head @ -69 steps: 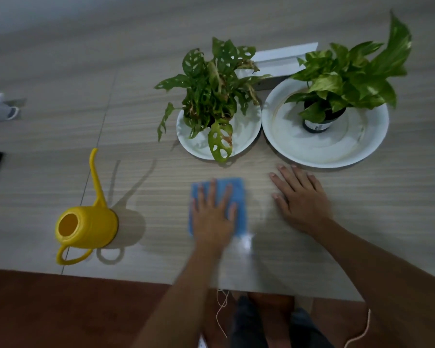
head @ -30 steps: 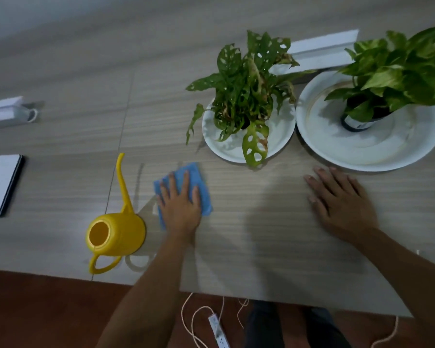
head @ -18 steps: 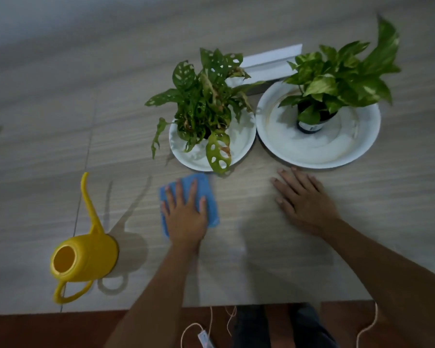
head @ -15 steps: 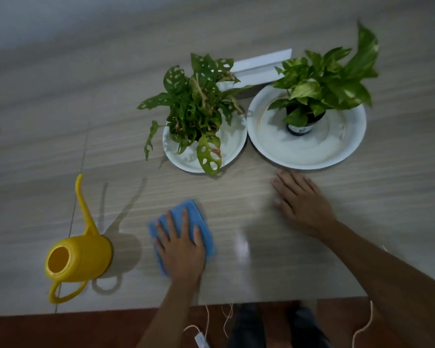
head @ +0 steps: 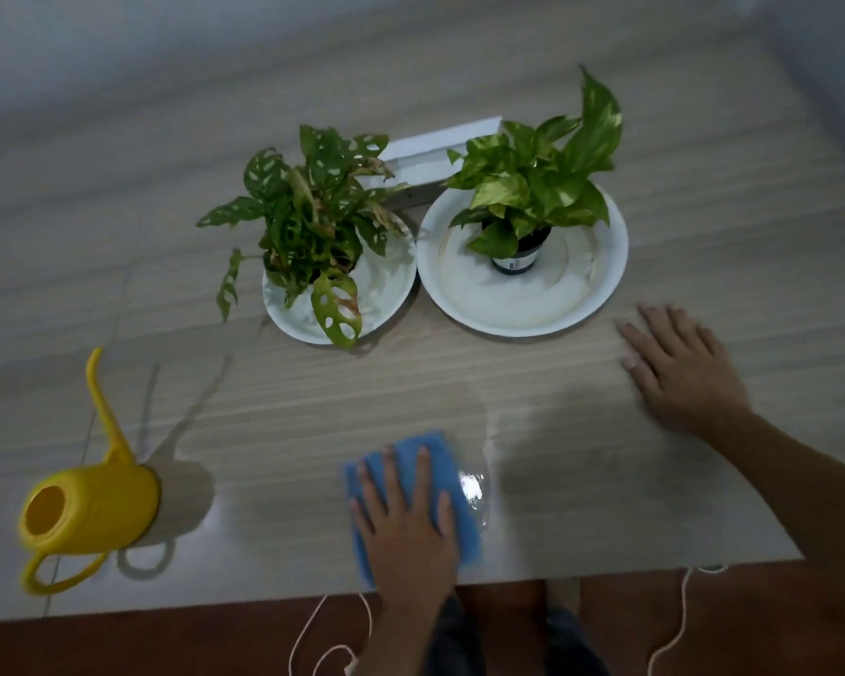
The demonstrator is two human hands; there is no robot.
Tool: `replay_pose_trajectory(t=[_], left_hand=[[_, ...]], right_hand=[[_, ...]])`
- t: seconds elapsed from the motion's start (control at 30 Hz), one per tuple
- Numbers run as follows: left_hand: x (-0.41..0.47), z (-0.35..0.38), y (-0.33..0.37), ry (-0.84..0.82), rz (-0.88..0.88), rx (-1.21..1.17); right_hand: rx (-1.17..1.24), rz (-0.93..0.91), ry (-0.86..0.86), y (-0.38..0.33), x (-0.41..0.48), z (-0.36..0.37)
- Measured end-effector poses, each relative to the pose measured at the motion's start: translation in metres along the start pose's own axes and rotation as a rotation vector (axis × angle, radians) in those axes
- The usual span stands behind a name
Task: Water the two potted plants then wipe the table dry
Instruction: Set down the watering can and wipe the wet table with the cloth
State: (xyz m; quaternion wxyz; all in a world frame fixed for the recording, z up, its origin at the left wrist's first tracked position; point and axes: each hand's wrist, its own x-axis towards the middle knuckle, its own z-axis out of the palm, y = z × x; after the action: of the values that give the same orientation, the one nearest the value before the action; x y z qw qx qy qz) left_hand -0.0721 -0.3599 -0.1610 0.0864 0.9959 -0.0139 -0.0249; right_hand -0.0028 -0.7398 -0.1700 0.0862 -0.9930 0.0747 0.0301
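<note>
My left hand (head: 406,524) presses flat on a blue cloth (head: 411,456) near the front edge of the wooden table (head: 313,407). A small shiny wet patch (head: 474,490) lies just right of the cloth. My right hand (head: 679,373) rests flat and empty on the table, right of the plates. A plant with holed leaves (head: 308,217) stands on a small white plate (head: 386,290). Beside it a light-green plant (head: 537,187) in a small pot stands on a larger white plate (head: 523,304).
A yellow watering can (head: 89,509) with a long thin spout stands at the front left. A white box (head: 425,158) lies behind the plants. White cords (head: 674,617) hang below the table's front edge over a reddish floor.
My left hand has slid the cloth right and toward the front edge. My right hand has shifted to the right along the table.
</note>
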Motion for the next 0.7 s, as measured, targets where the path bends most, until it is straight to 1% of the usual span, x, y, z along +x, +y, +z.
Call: replay_pose_trajectory(t=[0.03,0.07,0.1,0.13,0.17,0.2,0.27,0.3,0.33,0.37,0.4,0.47,0.5,0.53,0.57,0.6,0.63,0.67,0.7], left_hand=[[-0.016,0.008,0.029,-0.043,0.097,-0.023],[-0.018,0.016,0.055,-0.05,0.202,-0.05],[0.0,0.02,0.075,-0.041,0.282,-0.07],[0.032,0.021,0.083,-0.063,0.31,-0.06],[0.063,0.02,0.077,-0.073,0.3,-0.04],[0.09,0.019,0.055,-0.048,0.227,0.008],[0.112,0.012,-0.009,0.021,-0.027,0.057],[0.098,0.005,-0.031,0.043,-0.138,0.033],[0.071,-0.001,-0.037,0.08,-0.219,0.026],[0.037,-0.005,-0.024,0.1,-0.254,0.037],[0.004,-0.003,0.004,0.066,-0.217,0.037],[-0.035,0.014,0.074,-0.042,0.023,-0.024],[-0.032,0.021,0.103,-0.053,0.146,-0.062],[-0.005,0.023,0.118,-0.094,0.242,-0.072],[0.033,0.021,0.117,-0.133,0.254,-0.061],[0.068,0.02,0.1,-0.123,0.224,-0.035],[0.097,0.019,0.071,-0.053,0.141,0.014],[0.113,0.016,0.037,0.004,0.008,0.043],[0.112,0.012,0.007,0.014,-0.129,0.028]], right_hand=[[-0.003,0.004,0.015,0.001,0.0,0.002],[-0.004,0.002,0.025,0.001,0.0,0.004],[-0.004,-0.002,0.038,0.002,0.0,0.005],[-0.007,-0.006,0.058,0.004,0.0,0.006],[-0.01,-0.011,0.077,0.006,-0.001,0.007],[-0.008,-0.021,0.089,0.007,-0.001,0.008],[0.001,-0.033,0.101,0.007,0.001,0.009],[0.006,-0.026,0.108,0.007,0.001,0.01],[0.019,-0.019,0.111,0.007,0.0,0.01],[0.039,-0.015,0.11,0.007,0.0,0.009],[0.053,-0.01,0.107,0.007,0.001,0.008],[0.056,0.0,0.097,0.007,0.001,0.008],[0.059,0.0,0.095,0.006,0.0,0.008],[0.059,0.003,0.099,0.007,0.0,0.009],[0.054,0.003,0.104,0.008,0.0,0.009],[0.048,-0.002,0.108,0.009,0.0,0.009],[0.048,-0.009,0.112,0.008,0.0,0.009],[0.049,-0.015,0.115,0.008,0.0,0.009],[0.047,-0.013,0.115,0.008,0.001,0.01]])
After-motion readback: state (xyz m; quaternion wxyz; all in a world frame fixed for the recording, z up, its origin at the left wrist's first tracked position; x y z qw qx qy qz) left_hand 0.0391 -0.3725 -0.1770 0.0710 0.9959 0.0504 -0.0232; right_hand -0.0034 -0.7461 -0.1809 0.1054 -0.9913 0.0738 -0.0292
